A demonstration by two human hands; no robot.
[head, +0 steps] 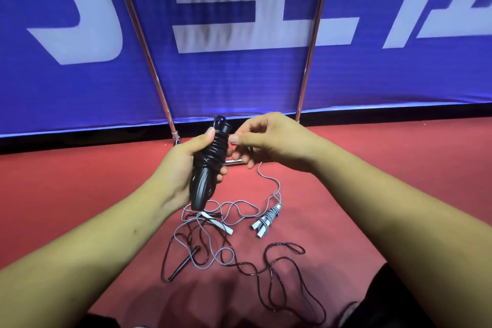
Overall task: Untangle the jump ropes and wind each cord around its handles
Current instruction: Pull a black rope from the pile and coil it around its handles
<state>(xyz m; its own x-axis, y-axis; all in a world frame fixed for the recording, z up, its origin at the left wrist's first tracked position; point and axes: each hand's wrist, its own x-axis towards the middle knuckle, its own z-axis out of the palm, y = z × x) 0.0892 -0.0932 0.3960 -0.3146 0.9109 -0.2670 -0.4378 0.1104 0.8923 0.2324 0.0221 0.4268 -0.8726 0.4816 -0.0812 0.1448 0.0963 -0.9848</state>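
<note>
The middle of the black handles point(203, 186) was covered by the wound cord point(213, 150) and by the fingers of the left hand point(181, 165) gripping them. Whether anything was pinched by the right hand point(266, 138) could not be told; the upper end of the grey cord point(269, 176) was hidden behind it. The lettering of the banner point(239, 74) was cut off by the top and side edges. The dark cord point(291, 291) was lost in shadow near the bottom edge.

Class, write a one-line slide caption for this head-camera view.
Left hand grips black handles wound with cord, right hand beside them; grey rope and dark rope lie tangled on red floor.
</note>
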